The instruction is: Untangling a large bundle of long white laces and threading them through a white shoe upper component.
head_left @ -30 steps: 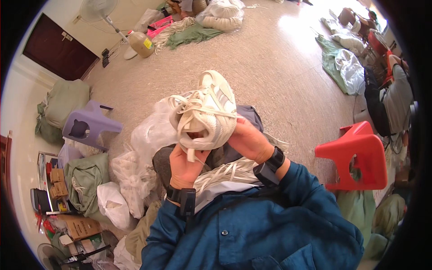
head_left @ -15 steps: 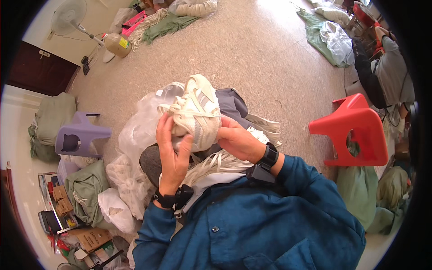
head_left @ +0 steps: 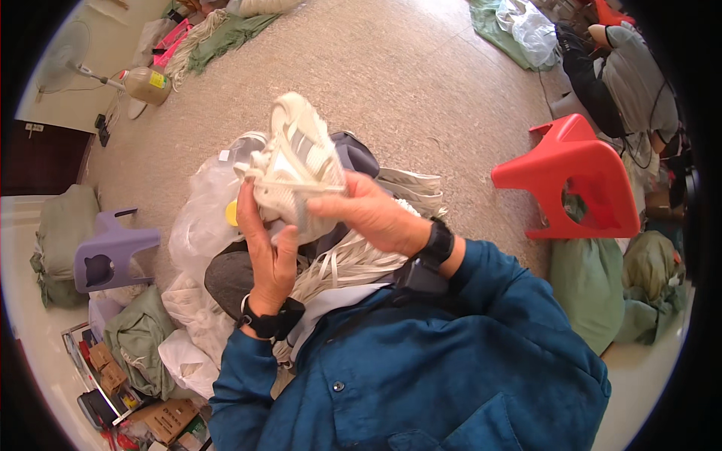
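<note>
A cream sneaker (head_left: 297,154) with grey side patches and pale laces is held up over my lap, toe pointing away. My left hand (head_left: 267,259) grips its near left side, thumb by the opening. My right hand (head_left: 372,214) is closed at the sneaker's right side, thumb and finger along its upper; whether a lace is pinched there is hidden. Below, a bundle of off-white shoelaces (head_left: 350,263) lies across my lap. Another shoe (head_left: 250,141), partly covered, rests beyond the clear plastic bag (head_left: 199,218) at left. A yellow round thing (head_left: 232,213) shows beside my left fingers.
A purple stool (head_left: 116,244) stands at left, a red stool (head_left: 579,180) at right. Green sacks (head_left: 590,289) lie behind the red stool. Boxes (head_left: 169,417) and bags crowd the lower left. Another person (head_left: 635,83) sits far right. A fan (head_left: 68,56) stands far left.
The view has shifted, so the stools sit further left. The sneaker has turned slightly in my hands. My right hand has moved from its right edge onto its upper near the laces.
</note>
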A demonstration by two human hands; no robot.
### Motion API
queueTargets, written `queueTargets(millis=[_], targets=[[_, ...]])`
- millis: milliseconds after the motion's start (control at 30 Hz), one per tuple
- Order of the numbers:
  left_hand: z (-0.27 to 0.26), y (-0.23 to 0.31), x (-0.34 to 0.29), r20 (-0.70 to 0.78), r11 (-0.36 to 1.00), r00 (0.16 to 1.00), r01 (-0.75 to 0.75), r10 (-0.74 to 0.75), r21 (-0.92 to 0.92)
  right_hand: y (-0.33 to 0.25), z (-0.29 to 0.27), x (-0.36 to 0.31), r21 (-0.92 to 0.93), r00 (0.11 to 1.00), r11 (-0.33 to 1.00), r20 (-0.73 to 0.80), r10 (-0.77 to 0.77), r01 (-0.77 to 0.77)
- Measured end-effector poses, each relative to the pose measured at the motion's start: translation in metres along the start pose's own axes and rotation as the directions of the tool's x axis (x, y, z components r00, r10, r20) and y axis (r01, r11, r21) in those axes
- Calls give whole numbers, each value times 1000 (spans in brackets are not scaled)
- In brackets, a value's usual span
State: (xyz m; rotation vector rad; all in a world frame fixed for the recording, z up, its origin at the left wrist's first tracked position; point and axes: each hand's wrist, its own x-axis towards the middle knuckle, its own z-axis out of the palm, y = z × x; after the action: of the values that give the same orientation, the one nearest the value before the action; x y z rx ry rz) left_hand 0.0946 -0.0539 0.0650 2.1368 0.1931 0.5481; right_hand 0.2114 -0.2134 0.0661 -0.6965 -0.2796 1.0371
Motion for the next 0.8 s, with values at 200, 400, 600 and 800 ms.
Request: queueTargets(millis=[200, 400, 600, 800], targets=[[-37, -28, 20, -41, 986, 993, 104, -110, -129, -87, -95, -1, -452, 982, 887, -105, -156, 93], [-72, -105, -37, 15, 873, 926, 351, -378, 339, -57, -298, 10, -717, 900, 650, -421, -114, -253], [-53, -110, -49, 201, 832, 882, 294, -426, 471, 16, -387, 10, -748, 804, -302, -575, -151, -591], [-37, -137, -47, 329, 755, 702, 462, -632, 465, 80, -398, 2, -767, 843, -439, -536, 38, -468]])
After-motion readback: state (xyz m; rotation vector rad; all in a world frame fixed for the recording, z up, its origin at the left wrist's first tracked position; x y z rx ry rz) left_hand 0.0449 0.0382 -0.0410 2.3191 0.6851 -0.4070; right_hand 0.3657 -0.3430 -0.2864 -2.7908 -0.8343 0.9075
